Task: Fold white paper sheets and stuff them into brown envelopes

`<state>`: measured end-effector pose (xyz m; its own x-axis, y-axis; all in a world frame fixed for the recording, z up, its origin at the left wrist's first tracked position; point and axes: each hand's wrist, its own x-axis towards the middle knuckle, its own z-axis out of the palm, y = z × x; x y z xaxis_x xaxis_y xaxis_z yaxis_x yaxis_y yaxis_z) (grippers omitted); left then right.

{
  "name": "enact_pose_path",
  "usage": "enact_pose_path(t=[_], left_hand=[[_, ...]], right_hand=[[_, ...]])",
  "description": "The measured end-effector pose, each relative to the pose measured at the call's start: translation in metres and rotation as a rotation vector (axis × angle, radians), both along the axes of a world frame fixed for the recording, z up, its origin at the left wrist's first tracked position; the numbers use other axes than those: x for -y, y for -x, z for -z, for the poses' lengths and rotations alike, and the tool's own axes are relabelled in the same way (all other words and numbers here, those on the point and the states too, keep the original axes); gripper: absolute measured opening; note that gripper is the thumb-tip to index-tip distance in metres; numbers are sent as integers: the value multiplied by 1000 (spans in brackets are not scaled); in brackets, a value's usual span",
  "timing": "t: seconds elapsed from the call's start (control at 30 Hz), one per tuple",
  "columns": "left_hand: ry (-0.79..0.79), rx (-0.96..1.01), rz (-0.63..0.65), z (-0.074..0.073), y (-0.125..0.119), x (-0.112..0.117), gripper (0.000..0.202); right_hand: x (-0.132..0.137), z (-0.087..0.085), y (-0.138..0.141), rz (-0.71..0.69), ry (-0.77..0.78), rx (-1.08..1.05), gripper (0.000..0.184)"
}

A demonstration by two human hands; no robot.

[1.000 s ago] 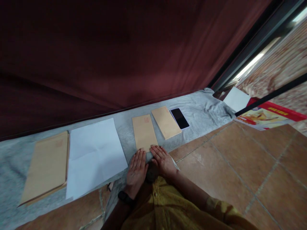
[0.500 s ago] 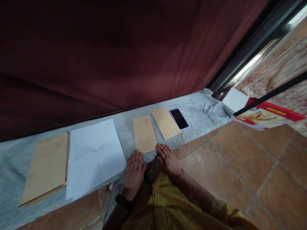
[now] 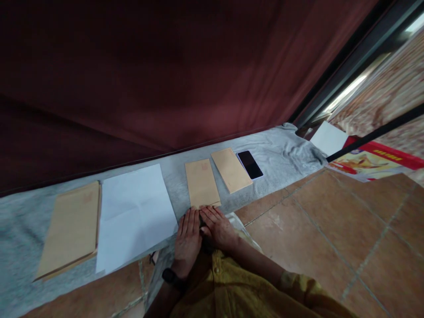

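A brown paper envelope (image 3: 202, 181) lies flat on the grey cloth straight ahead of me. At its near edge rests my left hand (image 3: 188, 238), palm down with the fingers stretched out. My right hand (image 3: 217, 226) lies flat beside it, its fingertips on the same near edge and close to the left fingers. Neither hand grips anything. Just right of this envelope is a second brown envelope (image 3: 231, 170), with a dark-screened phone (image 3: 250, 164) at its right side. To the left are white paper sheets (image 3: 135, 216), and beyond them a stack of larger brown envelopes (image 3: 71, 225).
Grey cloth (image 3: 278, 145) covers the narrow surface, which ends at a dark red curtain (image 3: 165, 88) behind. Tiled floor (image 3: 318, 229) spreads to the right. A black bar (image 3: 377, 132) crosses near a red and yellow printed package (image 3: 374, 161) and a white sheet (image 3: 328, 138).
My right hand has slid left along the envelope's near edge, from its right corner to beside my left hand. The left hand stays at the edge. The view has shifted slightly.
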<state>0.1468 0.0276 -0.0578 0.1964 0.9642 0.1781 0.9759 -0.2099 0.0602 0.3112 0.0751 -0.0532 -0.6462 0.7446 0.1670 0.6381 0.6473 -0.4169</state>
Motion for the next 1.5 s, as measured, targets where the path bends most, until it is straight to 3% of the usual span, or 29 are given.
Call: enact_pose_path(t=[0.43, 1.2, 1.5], left_hand=[[-19, 69, 116, 4, -12, -5, 85], [-78, 77, 18, 14, -1, 2, 68], [-45, 68, -3, 9, 0, 2, 61]], right_hand=[[-3, 1, -5, 5, -20, -15, 53], [-10, 3, -50, 139, -69, -17, 56], [-8, -12, -52, 213, -5, -46, 46]])
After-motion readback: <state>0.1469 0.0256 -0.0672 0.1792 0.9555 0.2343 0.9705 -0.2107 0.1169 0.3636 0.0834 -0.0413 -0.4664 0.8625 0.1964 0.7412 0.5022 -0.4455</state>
